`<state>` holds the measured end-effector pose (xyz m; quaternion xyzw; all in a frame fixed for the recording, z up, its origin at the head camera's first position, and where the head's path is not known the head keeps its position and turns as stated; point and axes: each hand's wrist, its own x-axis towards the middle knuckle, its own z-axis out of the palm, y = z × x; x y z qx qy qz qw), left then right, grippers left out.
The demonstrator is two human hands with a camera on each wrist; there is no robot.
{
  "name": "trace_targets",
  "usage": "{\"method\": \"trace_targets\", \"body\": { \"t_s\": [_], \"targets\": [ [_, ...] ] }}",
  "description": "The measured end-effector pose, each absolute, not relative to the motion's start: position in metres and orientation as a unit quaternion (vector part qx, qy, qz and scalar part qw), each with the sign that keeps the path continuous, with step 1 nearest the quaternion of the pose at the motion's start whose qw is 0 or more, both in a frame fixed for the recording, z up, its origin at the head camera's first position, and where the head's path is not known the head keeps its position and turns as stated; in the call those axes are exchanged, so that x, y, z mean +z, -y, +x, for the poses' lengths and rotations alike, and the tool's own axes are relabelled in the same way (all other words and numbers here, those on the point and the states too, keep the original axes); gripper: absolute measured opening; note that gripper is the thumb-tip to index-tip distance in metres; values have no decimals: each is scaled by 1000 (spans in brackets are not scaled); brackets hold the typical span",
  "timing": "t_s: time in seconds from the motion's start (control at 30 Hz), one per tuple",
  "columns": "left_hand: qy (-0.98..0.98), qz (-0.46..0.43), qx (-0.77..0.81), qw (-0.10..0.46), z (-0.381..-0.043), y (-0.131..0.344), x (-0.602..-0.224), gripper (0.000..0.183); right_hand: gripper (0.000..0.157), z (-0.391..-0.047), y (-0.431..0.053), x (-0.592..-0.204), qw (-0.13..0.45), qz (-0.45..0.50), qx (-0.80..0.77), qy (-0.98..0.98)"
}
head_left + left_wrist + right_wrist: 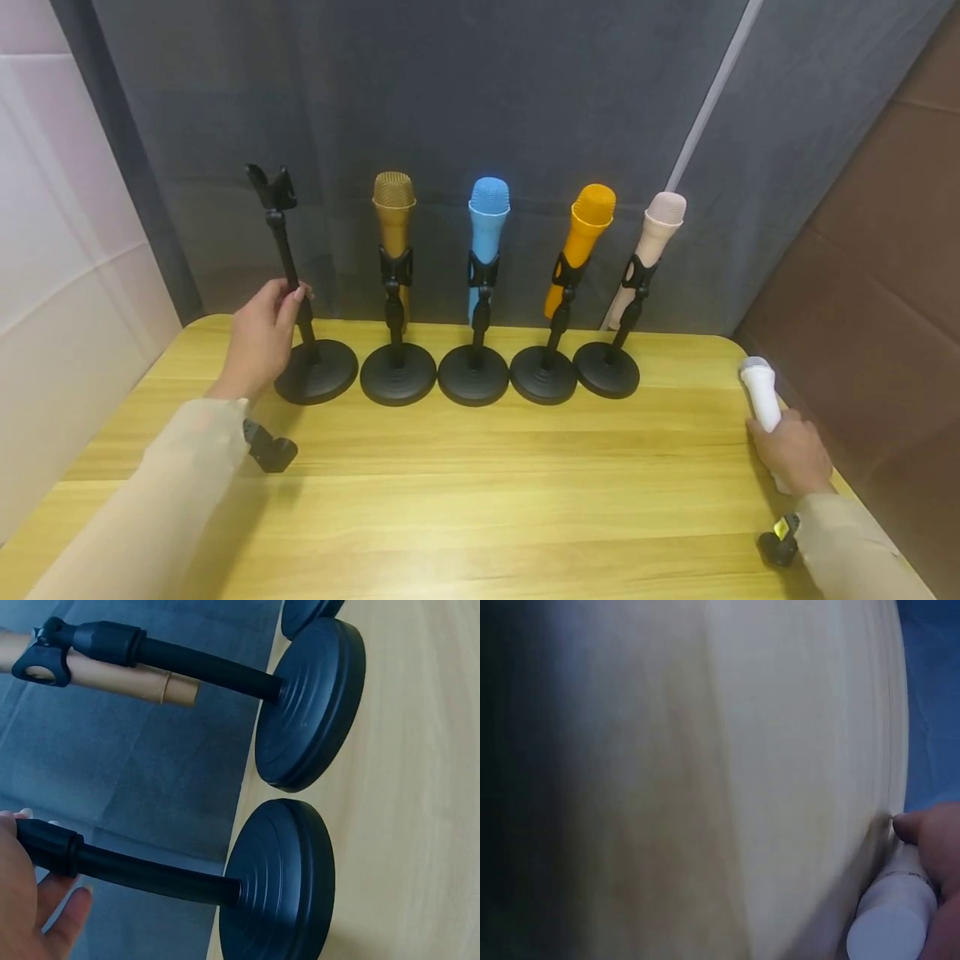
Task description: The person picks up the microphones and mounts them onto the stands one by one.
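Note:
My left hand (261, 337) grips the pole of a black microphone stand (317, 372) at the left end of a row; its clip at the top holds nothing. In the left wrist view the fingers wrap the collar of that stand's pole (157, 879), and the round base stands on the table. At the table's right edge, my right hand (795, 454) holds a white microphone (762, 393) round its handle, its head pointing away from me. The handle's white end (887, 934) shows low in the right wrist view, with the thumb along it.
Right of the held stand, several black stands carry a gold microphone (393, 218), a blue one (489, 218), an orange one (588, 223) and a pale pink one (657, 233). They line the back of the wooden table (480, 492). A grey curtain (450, 83) hangs behind.

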<state>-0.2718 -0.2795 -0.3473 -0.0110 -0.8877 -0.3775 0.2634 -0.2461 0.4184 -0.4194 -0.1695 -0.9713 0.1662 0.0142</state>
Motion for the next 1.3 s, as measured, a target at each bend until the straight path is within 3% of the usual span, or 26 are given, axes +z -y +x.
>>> {"method": "trace_targets", "body": {
  "t_s": [0.13, 0.33, 0.57, 0.93, 1.0, 1.17, 1.3],
  "targets": [
    [891, -1, -374, 256, -267, 279, -347, 43, 65, -247, -419, -421, 20, -170, 164, 971],
    [890, 2, -378, 255, -256, 276, -351, 44, 70, -244, -420, -421, 17, -172, 189, 967],
    [884, 13, -381, 269, -237, 267, -353, 40, 66, -237, -412, -421, 75, -151, 283, 944],
    [888, 7, -349, 300, -212, 253, -360, 32, 77, -219, -365, -405, 80, -146, 439, 883],
    [887, 4, -345, 307, -208, 250, -361, 30, 69, -217, -354, -400, 82, -135, 481, 862],
    [889, -3, -332, 314, -199, 241, -361, 27, 30, -215, -328, -388, 89, -81, 587, 801],
    [896, -19, -326, 301, -192, 231, -360, 26, 39, -212, -313, -381, 100, -25, 612, 784]
  ]
}}
